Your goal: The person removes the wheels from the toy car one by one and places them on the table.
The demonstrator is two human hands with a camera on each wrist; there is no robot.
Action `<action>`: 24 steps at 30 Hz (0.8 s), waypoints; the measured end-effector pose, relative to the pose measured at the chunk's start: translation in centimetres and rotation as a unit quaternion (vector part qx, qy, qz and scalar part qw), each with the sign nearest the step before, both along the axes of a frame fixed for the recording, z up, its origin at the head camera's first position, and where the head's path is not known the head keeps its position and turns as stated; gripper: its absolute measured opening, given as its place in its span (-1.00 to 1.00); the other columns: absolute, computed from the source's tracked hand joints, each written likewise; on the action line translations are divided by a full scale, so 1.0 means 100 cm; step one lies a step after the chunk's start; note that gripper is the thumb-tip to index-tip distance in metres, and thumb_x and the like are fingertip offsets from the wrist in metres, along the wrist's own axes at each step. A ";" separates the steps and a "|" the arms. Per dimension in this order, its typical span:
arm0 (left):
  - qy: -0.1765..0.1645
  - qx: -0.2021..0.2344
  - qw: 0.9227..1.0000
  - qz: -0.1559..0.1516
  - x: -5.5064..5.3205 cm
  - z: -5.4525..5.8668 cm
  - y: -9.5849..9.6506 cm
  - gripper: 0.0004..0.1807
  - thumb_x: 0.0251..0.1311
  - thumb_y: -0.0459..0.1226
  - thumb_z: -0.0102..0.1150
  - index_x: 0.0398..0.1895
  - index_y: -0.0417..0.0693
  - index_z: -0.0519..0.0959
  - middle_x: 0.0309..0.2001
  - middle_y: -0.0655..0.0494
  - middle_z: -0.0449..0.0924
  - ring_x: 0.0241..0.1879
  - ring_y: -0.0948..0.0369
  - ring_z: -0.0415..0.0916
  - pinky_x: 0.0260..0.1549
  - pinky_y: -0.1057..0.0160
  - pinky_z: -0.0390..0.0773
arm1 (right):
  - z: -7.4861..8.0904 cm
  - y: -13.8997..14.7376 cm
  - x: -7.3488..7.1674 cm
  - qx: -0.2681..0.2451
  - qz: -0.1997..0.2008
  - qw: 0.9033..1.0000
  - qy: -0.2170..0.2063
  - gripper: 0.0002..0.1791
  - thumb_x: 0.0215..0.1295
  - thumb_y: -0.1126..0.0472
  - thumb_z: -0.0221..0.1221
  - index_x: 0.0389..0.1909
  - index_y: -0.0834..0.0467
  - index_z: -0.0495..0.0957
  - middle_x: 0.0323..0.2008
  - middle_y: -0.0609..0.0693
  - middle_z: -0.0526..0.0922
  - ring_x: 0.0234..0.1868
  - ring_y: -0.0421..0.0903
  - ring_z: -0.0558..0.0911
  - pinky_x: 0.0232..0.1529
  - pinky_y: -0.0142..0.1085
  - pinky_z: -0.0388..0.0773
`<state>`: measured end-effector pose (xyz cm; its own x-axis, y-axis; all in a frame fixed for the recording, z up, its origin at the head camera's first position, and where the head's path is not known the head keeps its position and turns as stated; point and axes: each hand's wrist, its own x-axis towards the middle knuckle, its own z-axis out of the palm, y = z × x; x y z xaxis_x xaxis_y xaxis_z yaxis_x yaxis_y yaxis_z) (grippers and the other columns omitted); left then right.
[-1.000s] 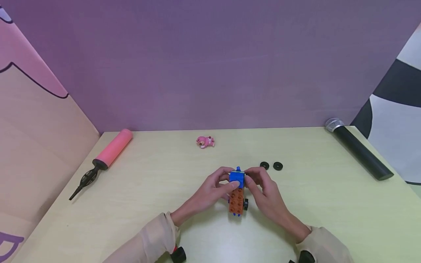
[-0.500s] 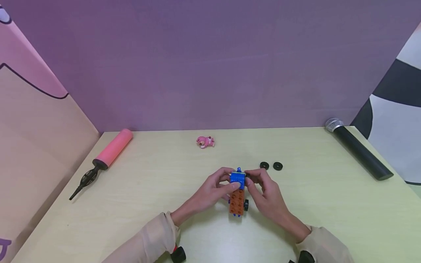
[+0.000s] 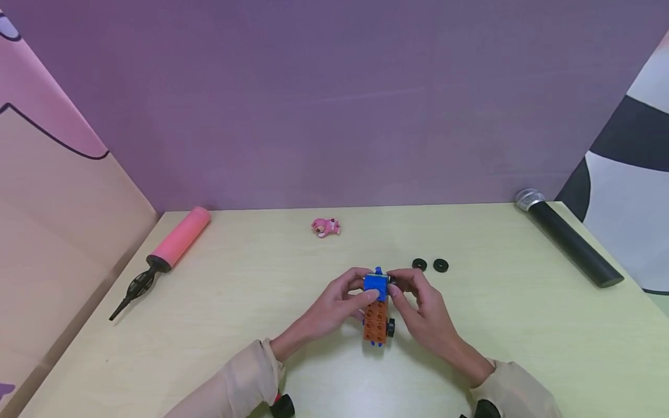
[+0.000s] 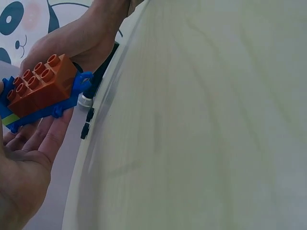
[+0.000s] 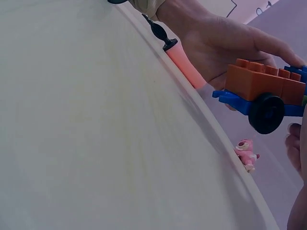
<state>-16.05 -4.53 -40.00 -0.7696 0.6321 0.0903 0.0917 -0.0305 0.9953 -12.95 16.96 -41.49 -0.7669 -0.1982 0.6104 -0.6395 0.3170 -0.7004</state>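
My left hand point(image 3: 340, 299) grips a toy block car by its blue front part point(image 3: 376, 283), thumb on top. Behind that part sits an orange studded brick point(image 3: 376, 322) on a blue base, which shows in the left wrist view as a blue chassis point(image 4: 45, 112). One black wheel point(image 5: 266, 113) is fitted at the rear right side. At the front right side, my right hand point(image 3: 425, 307) pinches a small black wheel point(image 3: 393, 280) against the car, partly hidden by the fingertips. No wheel shows on the chassis side facing the left wrist camera. The car is held above the table.
Two loose black wheels point(image 3: 430, 265) lie on the pale table point(image 3: 235, 302) just beyond my right hand. Farther back is a small pink bear figure point(image 3: 326, 227). A pink hand pump point(image 3: 183, 238) lies at left, a black microphone point(image 3: 572, 241) at right. A purple wall closes the back.
Both hands and the car stay almost in place. A little more of the black wheel shows between my right fingertips than a second ago.
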 end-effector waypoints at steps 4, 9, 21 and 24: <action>0.000 0.003 1.000 0.002 0.000 0.000 -0.001 -0.46 0.56 -0.08 0.07 0.40 -0.22 0.32 0.20 -0.17 0.55 -0.05 0.15 0.62 -0.14 0.18 0.70 | 0.001 0.000 -0.001 0.004 -0.002 1.000 0.003 -0.66 0.39 0.58 0.14 0.14 0.32 0.50 -0.11 0.04 0.71 -0.14 -0.19 0.70 -0.06 -0.40 0.63; -0.001 0.006 1.000 -0.001 0.000 0.000 -0.002 -0.48 0.56 -0.10 0.08 0.39 -0.23 0.34 0.17 -0.16 0.57 -0.10 0.16 0.64 -0.14 0.17 0.70 | 0.001 0.001 -0.002 0.004 0.020 1.000 0.019 -0.63 0.34 0.63 0.14 0.11 0.33 0.50 -0.08 0.09 0.72 -0.14 -0.17 0.72 -0.04 -0.42 0.63; 0.004 0.009 1.000 -0.016 0.001 0.001 -0.006 -0.45 0.55 -0.06 0.07 0.39 -0.25 0.33 0.19 -0.18 0.56 -0.09 0.16 0.64 -0.17 0.16 0.70 | -0.001 0.002 -0.003 0.013 0.046 0.998 0.050 -0.54 0.24 0.71 0.15 0.14 0.37 0.48 -0.04 0.17 0.69 -0.12 -0.15 0.71 0.06 -0.47 0.58; 0.003 0.011 1.000 -0.017 0.000 0.000 -0.006 -0.45 0.56 -0.07 0.07 0.40 -0.25 0.33 0.20 -0.18 0.56 -0.09 0.17 0.63 -0.17 0.17 0.69 | 0.000 0.002 -0.003 0.002 0.055 0.997 0.049 -0.54 0.24 0.72 0.12 0.14 0.39 0.47 -0.03 0.21 0.68 -0.08 -0.18 0.70 0.07 -0.45 0.58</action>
